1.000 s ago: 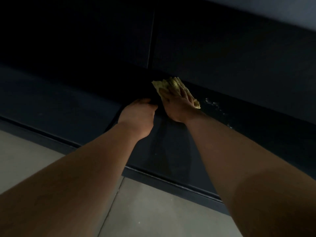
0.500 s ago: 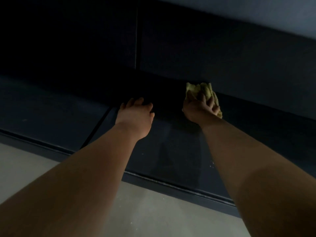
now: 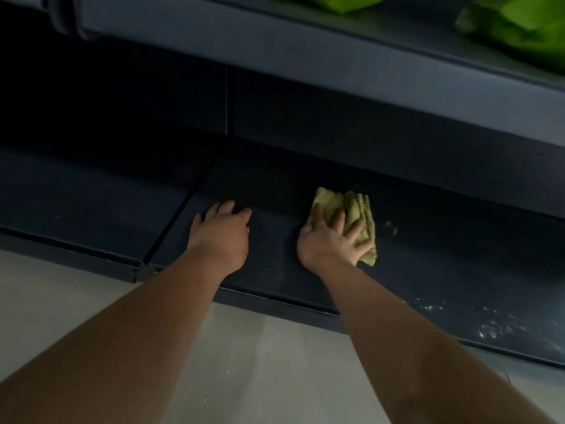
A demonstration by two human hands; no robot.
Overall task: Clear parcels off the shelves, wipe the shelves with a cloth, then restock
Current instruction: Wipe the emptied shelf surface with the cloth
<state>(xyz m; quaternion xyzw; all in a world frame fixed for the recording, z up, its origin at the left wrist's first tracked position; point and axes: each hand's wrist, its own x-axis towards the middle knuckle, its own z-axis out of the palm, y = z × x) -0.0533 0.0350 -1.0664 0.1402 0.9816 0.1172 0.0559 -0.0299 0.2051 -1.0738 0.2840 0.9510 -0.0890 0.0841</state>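
Dim shelf [image 3: 428, 240] — left hand [image 3: 221, 237] flat, right hand [image 3: 328, 240] pressing cloth [image 3: 357, 209], fingers [image 3: 339, 217] splayed — green parcels [image 3: 519, 22] cropped

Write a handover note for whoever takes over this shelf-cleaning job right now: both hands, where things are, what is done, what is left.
Left hand: flat on the bottom shelf, holding nothing.
Right hand: fingers spread, pressing the yellow cloth onto that shelf.
Green bags sit on the shelf above.
Done: wiping of the bottom shelf is under way.
Left: white specks to the right of the cloth need wiping; then restock.
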